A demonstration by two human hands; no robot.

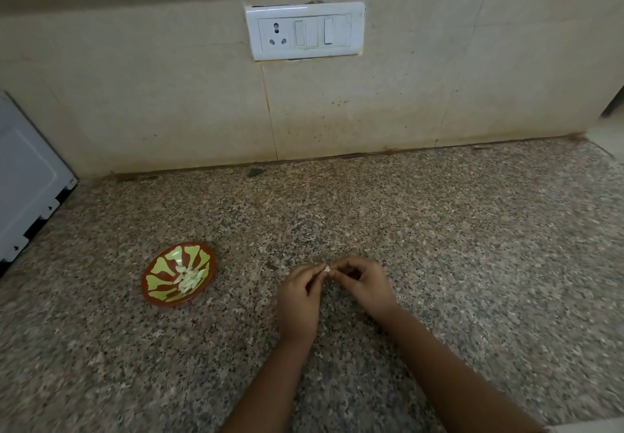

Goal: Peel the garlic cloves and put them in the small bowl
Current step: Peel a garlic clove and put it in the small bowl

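A small red and green patterned bowl [161,274] sits on the speckled granite counter [439,230], left of my hands. Several peeled pale garlic cloves [189,279] lie inside it. My left hand [299,297] and my right hand [363,284] meet fingertip to fingertip just above the counter. Between them they pinch a small whitish garlic clove [326,268], mostly hidden by the fingers.
A tiled wall with a white socket and switch plate [305,30] rises behind the counter. A white appliance panel [27,179] stands at the far left. Small flecks of garlic skin lie around my hands.
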